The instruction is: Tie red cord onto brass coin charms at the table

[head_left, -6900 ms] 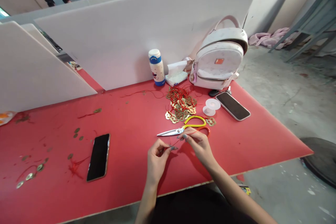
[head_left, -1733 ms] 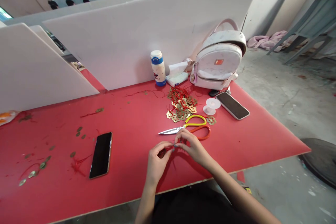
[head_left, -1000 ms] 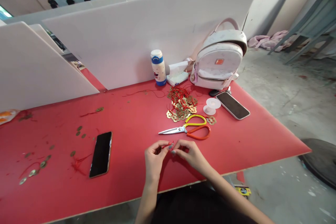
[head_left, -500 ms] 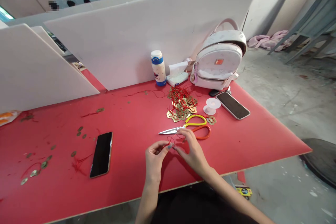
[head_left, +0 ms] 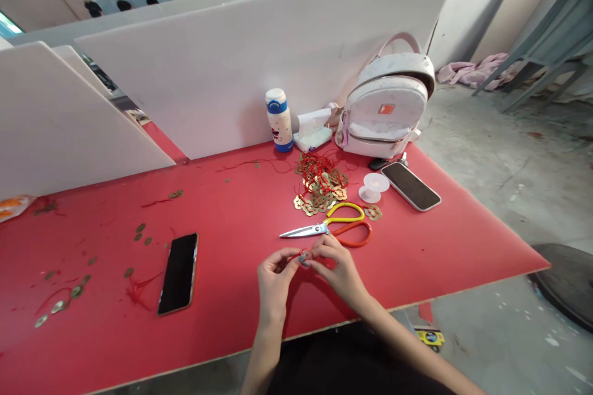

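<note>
My left hand point(head_left: 274, 281) pinches a thin red cord point(head_left: 302, 252) between thumb and forefinger, near the table's front edge. My right hand point(head_left: 340, 268) meets it from the right, thumb and fingertips closed at the same cord. Small coins may be among the fingers, but I cannot make them out. Just beyond the right fingertips lie scissors point(head_left: 319, 229) with one yellow and one red handle, blades pointing left. Behind them is a heap of brass coins tied with red cord point(head_left: 322, 185). One more tied coin cluster point(head_left: 373, 212) rests by the yellow handle.
A black phone point(head_left: 178, 273) and loose coins point(head_left: 76, 291) lie on the red table point(head_left: 222, 222) at left. A white spool point(head_left: 372, 187), another phone point(head_left: 411, 186), a bottle point(head_left: 279, 121) and a backpack point(head_left: 386, 108) stand farther right, before a white partition point(head_left: 208, 74).
My right hand's fingers have come down and closed at the cord beside the left fingertips; before, the forefinger was raised near the scissors. My left hand has barely moved.
</note>
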The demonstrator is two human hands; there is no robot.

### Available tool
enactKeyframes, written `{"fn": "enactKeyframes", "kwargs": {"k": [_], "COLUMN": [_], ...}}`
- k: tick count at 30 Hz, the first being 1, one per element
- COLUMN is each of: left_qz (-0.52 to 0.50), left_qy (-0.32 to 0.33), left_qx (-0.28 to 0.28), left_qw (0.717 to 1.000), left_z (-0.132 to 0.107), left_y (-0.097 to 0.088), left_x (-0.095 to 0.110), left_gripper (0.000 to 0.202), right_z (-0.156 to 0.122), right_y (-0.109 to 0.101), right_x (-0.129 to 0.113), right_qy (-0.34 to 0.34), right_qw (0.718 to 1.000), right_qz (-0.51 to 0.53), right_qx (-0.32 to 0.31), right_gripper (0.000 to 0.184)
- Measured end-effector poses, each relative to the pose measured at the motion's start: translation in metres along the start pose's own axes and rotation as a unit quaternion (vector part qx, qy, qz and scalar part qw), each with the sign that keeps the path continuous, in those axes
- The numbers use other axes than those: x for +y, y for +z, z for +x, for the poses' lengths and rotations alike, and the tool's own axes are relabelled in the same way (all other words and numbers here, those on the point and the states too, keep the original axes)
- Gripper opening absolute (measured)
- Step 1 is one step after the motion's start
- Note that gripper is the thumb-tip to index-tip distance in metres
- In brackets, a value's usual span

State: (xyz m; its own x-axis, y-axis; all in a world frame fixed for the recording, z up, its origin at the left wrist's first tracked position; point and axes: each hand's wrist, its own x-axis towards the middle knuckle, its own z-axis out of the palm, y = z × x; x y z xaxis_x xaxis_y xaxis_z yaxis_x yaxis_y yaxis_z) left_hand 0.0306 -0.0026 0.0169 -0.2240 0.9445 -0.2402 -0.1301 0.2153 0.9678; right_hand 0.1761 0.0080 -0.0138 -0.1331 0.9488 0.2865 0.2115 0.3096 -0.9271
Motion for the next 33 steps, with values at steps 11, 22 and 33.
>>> {"fn": "enactKeyframes", "kwargs": {"k": [11, 22, 33], "left_qz": [0.023, 0.079, 0.121], "left_qy": [-0.014, 0.034, 0.051], "left_qx": [-0.007, -0.022, -0.052], "left_qw": [1.0, 0.996, 0.99], "left_z": [-0.006, 0.003, 0.005], "left_y": [0.0, -0.007, -0.005], "left_x": [0.001, -0.006, -0.002], "left_gripper": [0.014, 0.014, 0.012], "right_z": [-0.001, 0.007, 0.007], "right_y": [0.008, -0.01, -0.038], "right_x": [0.001, 0.004, 0.0], "right_qy": [-0.001, -0.018, -0.008], "right_qw": [0.998, 0.993, 0.991], "right_qz": [-0.043, -0.058, -0.026], "right_qx": [-0.051, -0.097, -0.133], "right_gripper": [0.02, 0.027, 0.034]}}
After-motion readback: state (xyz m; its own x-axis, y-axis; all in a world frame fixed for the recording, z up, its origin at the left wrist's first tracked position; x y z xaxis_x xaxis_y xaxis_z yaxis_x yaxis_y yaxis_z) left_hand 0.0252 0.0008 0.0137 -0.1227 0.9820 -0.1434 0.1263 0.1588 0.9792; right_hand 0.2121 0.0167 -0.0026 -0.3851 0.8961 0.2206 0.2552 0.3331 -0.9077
